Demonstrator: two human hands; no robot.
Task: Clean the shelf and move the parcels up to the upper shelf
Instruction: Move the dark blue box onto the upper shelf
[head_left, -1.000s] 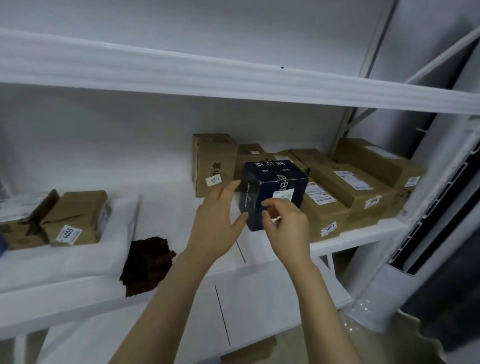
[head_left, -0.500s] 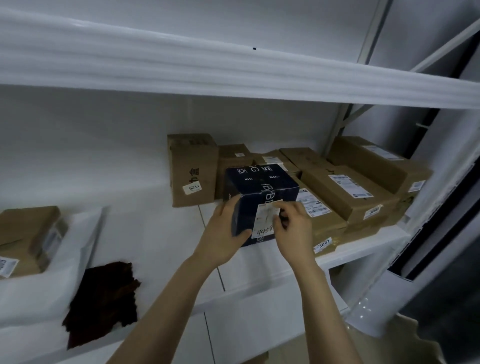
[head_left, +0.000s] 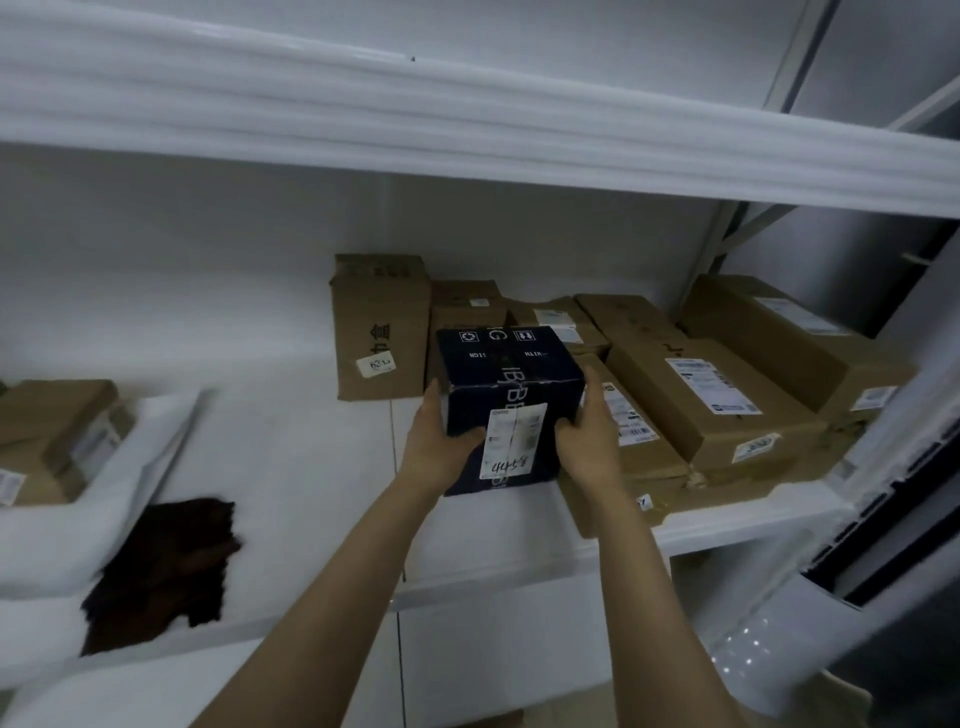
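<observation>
A dark blue box (head_left: 506, 379) with a white label sits between my hands over the middle shelf (head_left: 311, 467). My left hand (head_left: 436, 447) clasps its left side and my right hand (head_left: 589, 441) clasps its right side. Behind and to the right lie several brown cardboard parcels (head_left: 711, 400), and one tall parcel (head_left: 382, 327) stands upright at the back. The upper shelf's white front edge (head_left: 467, 124) runs across the top of the view. A dark brown cloth (head_left: 166, 566) lies on the shelf at the lower left.
A brown parcel (head_left: 57, 441) rests on a white padded bag (head_left: 104, 519) at the far left. A lower shelf board (head_left: 493, 639) shows beneath my arms. A white shelf upright (head_left: 779, 654) stands at the right.
Both hands have closed on the sides of the blue box, the right hand shifting from its front label to its right side. The view has drifted, showing more of the cloth.
</observation>
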